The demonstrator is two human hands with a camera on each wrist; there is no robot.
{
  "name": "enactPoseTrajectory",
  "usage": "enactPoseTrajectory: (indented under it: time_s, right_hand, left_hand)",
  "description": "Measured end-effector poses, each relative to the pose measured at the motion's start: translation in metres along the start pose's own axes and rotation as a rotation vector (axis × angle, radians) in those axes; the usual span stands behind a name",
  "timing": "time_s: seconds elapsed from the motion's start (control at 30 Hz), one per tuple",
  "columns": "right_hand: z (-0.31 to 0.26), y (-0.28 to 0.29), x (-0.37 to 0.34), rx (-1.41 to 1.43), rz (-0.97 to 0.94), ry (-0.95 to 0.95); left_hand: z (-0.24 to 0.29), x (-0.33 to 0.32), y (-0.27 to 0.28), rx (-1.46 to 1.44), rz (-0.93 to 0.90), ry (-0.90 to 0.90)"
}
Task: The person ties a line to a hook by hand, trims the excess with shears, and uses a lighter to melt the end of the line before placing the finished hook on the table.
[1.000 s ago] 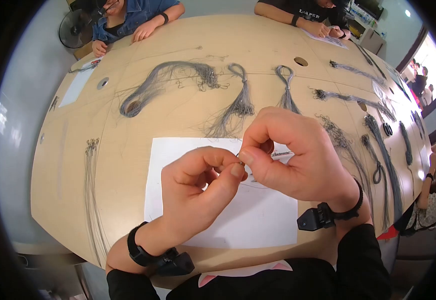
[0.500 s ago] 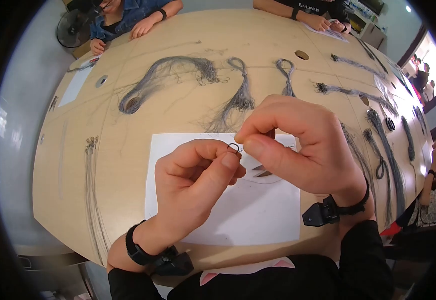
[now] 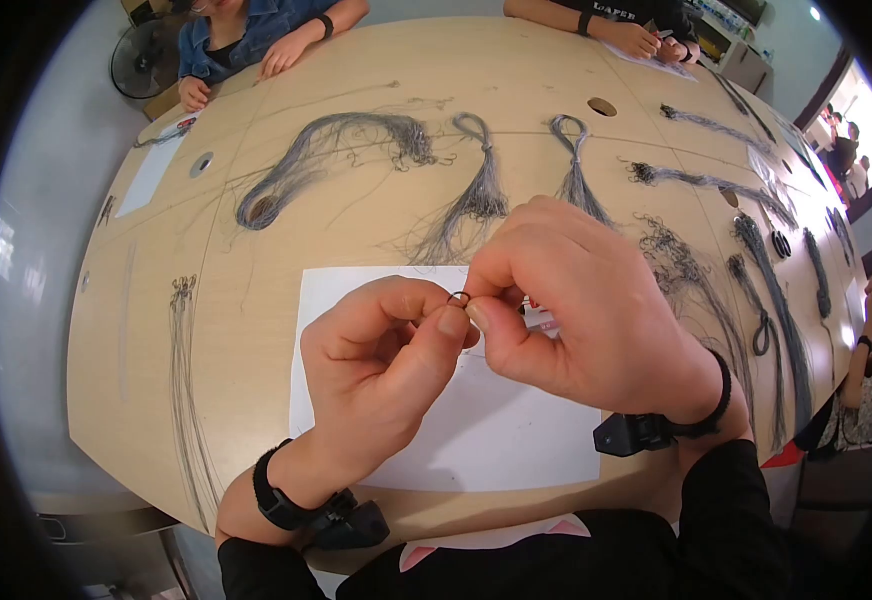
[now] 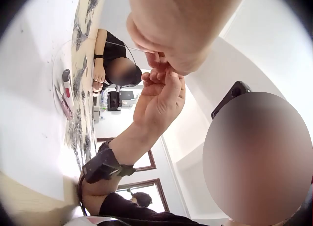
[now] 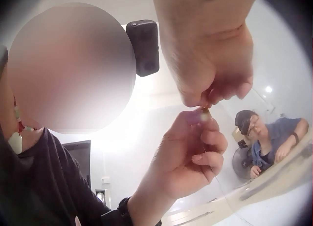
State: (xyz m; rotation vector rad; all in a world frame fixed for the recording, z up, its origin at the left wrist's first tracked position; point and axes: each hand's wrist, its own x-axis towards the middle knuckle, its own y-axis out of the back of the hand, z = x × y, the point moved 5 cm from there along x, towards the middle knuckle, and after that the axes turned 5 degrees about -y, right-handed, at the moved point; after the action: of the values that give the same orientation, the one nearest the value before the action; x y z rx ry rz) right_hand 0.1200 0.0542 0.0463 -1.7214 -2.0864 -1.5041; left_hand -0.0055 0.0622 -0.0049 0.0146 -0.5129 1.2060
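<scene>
A small dark ring (image 3: 459, 298) stands between the fingertips of both hands, above a white sheet of paper (image 3: 476, 430). The left hand (image 3: 386, 360) pinches it between thumb and index finger. From the other side the right hand (image 3: 581, 310) brings thumb and index finger together at the ring's edge, the fingertips of both hands close against each other. A thin line (image 5: 218, 183) trails down past the left hand in the right wrist view. Whatever else lies between the fingertips is hidden.
Bundles of grey line (image 3: 481, 200) lie across the table (image 3: 256, 400), with a sparse bundle (image 3: 184, 350) at the left. Scissors (image 4: 63, 101) and a red-and-white tool (image 4: 67, 84) rest on the paper. Two people sit across the table; another is at the right.
Half a second ago the right fingertips were held off the ring; now they are at it. The left hand has shifted slightly left, and the right hand has come down and covers the scissors.
</scene>
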Motion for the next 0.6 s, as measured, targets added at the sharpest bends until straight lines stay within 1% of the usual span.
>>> enactPoseTrajectory:
  time_s: [0.13,0.2,0.33,0.4,0.43,0.5,0.6]
  right_hand:
    - [0.0,0.002,0.0,-0.03,0.014,0.019]
    - [0.005,0.009,0.0,0.063,0.107,-0.035]
    - [0.009,0.005,0.001,0.178,0.073,-0.072]
    - [0.007,-0.002,0.001,0.106,0.003,0.011]
    - [0.008,-0.004,-0.001,0.112,-0.002,-0.021]
    - [0.007,-0.002,-0.002,0.094,0.02,0.001]
    - [0.008,0.002,-0.001,0.079,0.041,0.022]
  left_hand:
    - [0.0,0.0,0.001,0.006,-0.001,-0.002]
    - [0.002,0.0,0.001,0.005,0.013,0.005]
    - [-0.003,-0.001,0.002,-0.044,0.046,0.019]
    - [-0.001,-0.001,0.002,-0.047,0.032,0.011]
    - [0.0,0.0,0.0,-0.037,0.033,0.012]
    - [0.0,0.0,-0.002,-0.051,-0.002,-0.041]
    - [0.0,-0.001,-0.003,-0.009,-0.002,-0.06]
